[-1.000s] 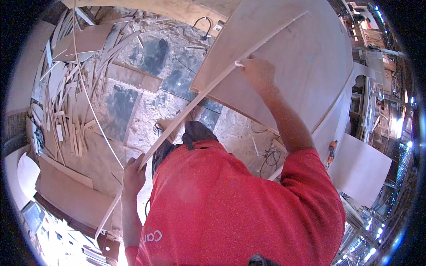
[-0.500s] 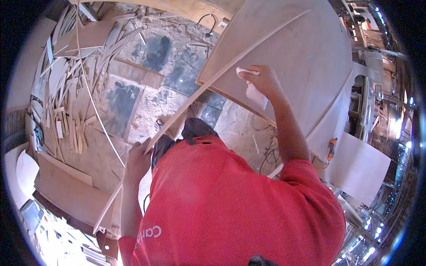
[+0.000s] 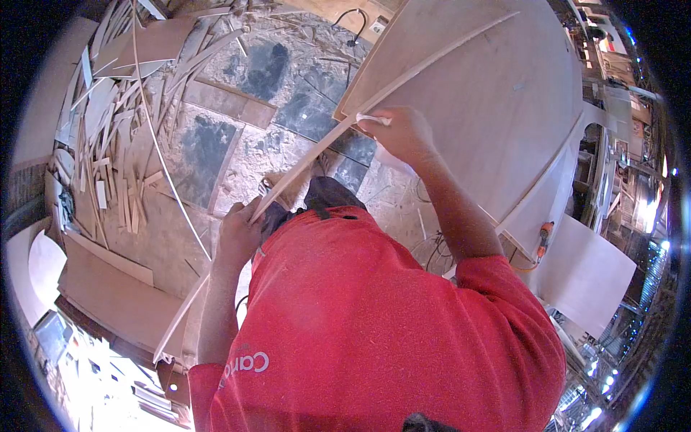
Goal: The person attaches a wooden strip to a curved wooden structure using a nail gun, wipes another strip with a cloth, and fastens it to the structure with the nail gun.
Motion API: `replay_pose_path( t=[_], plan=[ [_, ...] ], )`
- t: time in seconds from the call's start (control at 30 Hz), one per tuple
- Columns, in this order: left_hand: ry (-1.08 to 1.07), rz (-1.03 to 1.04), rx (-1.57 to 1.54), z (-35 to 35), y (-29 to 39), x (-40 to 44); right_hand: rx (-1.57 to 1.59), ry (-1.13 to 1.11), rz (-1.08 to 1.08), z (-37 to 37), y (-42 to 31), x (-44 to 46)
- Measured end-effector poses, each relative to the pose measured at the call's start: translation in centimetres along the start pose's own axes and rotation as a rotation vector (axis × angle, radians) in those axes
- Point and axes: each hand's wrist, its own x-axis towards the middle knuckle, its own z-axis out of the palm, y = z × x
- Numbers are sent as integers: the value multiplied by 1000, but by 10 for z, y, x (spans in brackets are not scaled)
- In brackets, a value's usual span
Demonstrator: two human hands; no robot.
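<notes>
A long thin wooden strip (image 3: pixel 306 160) slopes from the tabletop at the upper right down past my left side. My left hand (image 3: pixel 240 232) is closed around it near my waist. My right hand (image 3: pixel 409 135) pinches a folded white sheet (image 3: pixel 374 119), cloth or paper, and holds it at the strip beside the table corner. Part of this sheet hangs below the hand. Under the strip's far end lies a large pale board (image 3: pixel 489 93) that forms the work surface.
Wood offcuts (image 3: pixel 119 137) are heaped on the dusty floor (image 3: pixel 252 158) at the left. Another thin strip (image 3: pixel 543 173) lies along the board's right side. An orange power tool (image 3: pixel 545 239) with a cable is by the near right edge, beside a pale sheet (image 3: pixel 594 270).
My right hand has moved left and slightly down with the white sheet, from over the board to the strip. My left hand has shifted slightly right and up, still gripping the strip.
</notes>
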Motion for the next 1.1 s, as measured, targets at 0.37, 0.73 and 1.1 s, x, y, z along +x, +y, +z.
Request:
replay_pose_path(
  t=[0.37,0.73,1.1],
  plan=[
    [-25,-25,39,1,4,0,25,24,34,-9,5,11],
    [-28,-86,82,3,11,0,62,47,49,-23,28,28],
    [7,-47,78,5,13,1,134,34,60,-41,53,47]
  ],
)
